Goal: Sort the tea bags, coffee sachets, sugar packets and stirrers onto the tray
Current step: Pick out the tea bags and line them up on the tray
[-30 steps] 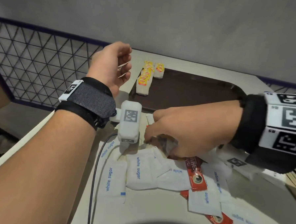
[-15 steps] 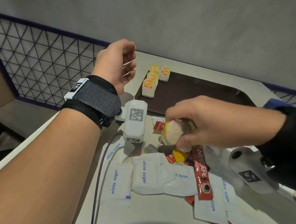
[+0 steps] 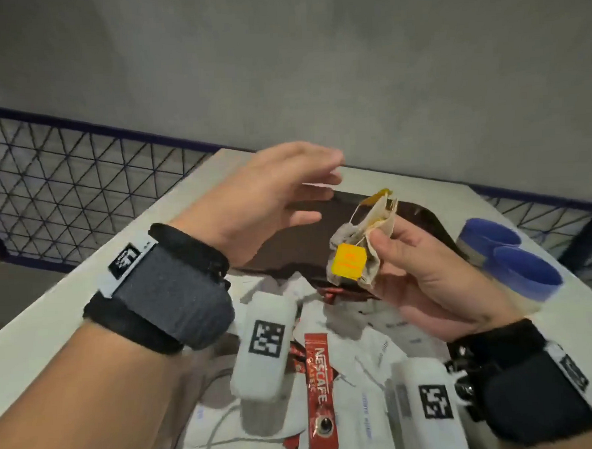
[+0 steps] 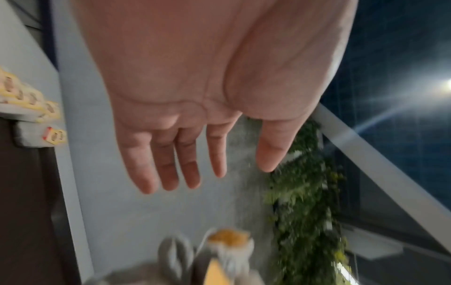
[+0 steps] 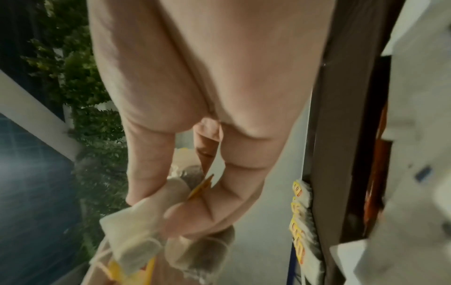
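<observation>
Head view: right hand [image 3: 424, 272] pinches a clump of tea bags [image 3: 359, 252] above the tray's [image 3: 289, 245] near edge; left hand [image 3: 269, 195], fingers spread and empty, hovers just left of it.

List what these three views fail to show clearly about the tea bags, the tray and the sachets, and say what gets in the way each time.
- Head view: the left hand hides the tray's far-left corner.
- Head view: the print on the yellow tag is too blurred to read.
- Right wrist view: how many tea bags the right hand holds is unclear; fingers cover them.
- Head view: the bottom edge and wrist cameras cut off the sugar packets.
</observation>
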`<state>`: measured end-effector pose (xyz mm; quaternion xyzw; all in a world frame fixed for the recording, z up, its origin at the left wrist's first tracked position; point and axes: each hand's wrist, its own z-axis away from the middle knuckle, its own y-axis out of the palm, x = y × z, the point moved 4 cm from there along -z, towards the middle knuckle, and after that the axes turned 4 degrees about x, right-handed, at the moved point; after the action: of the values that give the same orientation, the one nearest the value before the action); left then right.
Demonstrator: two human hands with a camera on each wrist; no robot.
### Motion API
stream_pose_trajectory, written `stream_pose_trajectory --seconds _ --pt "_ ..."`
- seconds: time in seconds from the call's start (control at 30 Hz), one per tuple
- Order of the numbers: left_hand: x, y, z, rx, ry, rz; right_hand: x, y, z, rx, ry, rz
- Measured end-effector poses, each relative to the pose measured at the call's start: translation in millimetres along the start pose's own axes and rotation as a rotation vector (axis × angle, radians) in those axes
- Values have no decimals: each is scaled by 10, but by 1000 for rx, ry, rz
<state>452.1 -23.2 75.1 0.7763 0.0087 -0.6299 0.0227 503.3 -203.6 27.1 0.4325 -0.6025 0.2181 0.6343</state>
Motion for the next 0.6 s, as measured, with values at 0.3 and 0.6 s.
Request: stream_pose_trajectory --seconds 0.3,0.6 --pt "473 595 -38 244 -344 125 77 -183 67 -80 -10 94" --pt "561 527 49 86 -330 134 22 -222 53 -274 -39 408"
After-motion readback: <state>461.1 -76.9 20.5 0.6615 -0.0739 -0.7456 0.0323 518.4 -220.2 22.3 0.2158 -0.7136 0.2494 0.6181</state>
